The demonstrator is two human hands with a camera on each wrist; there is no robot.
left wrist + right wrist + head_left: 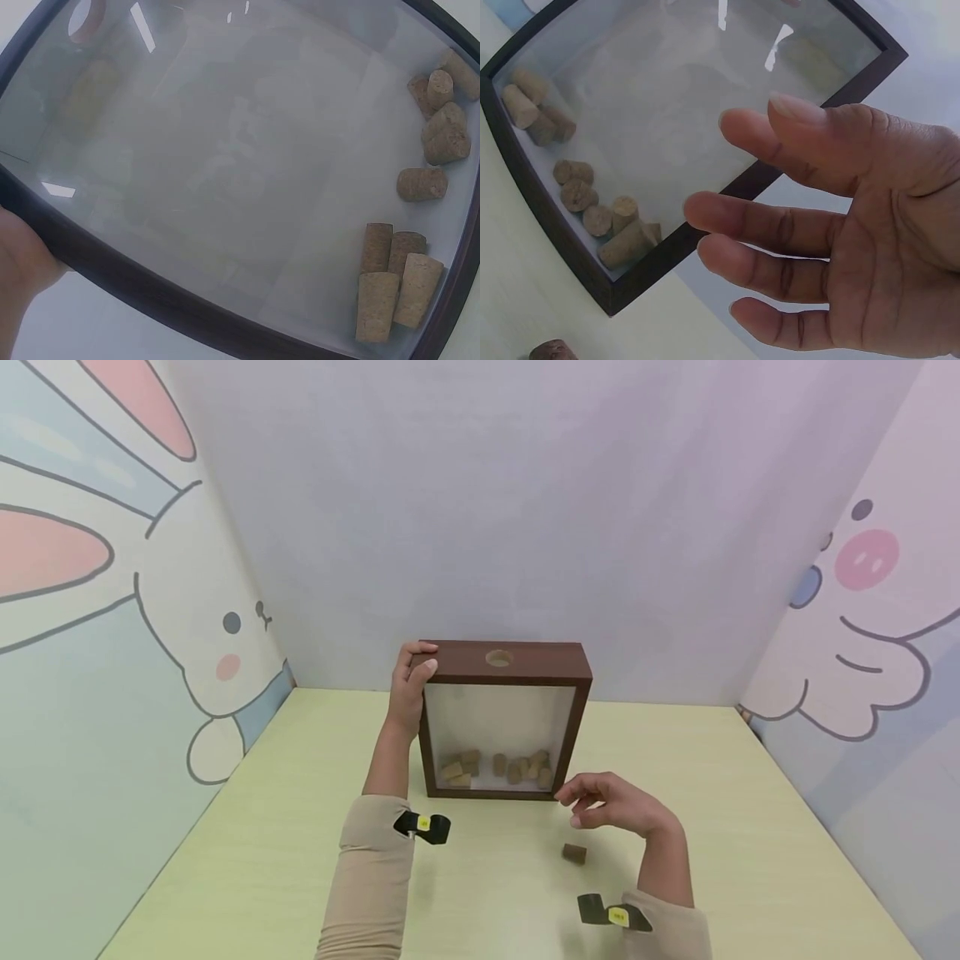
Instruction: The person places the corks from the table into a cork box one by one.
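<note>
A dark brown wooden shadow box (543,662) with a clear front stands upright, a round hole (499,657) in its top. Several corks (422,184) lie along the bottom inside it, in two loose groups. My left hand (407,693) grips the box's upper left corner, thumb and fingers over the top edge. Off the box's lower right corner, my right hand (622,803) holds nothing; its fingers are spread and slightly bent in the right wrist view. One darker cork (574,854) lies on its side on the table, just below that hand.
The pale yellow-green table (480,877) runs back to a plain light wall (480,527) close behind the box. Side walls carry a cartoon rabbit (202,635) on the left and a pink-nosed cartoon animal (866,560) on the right.
</note>
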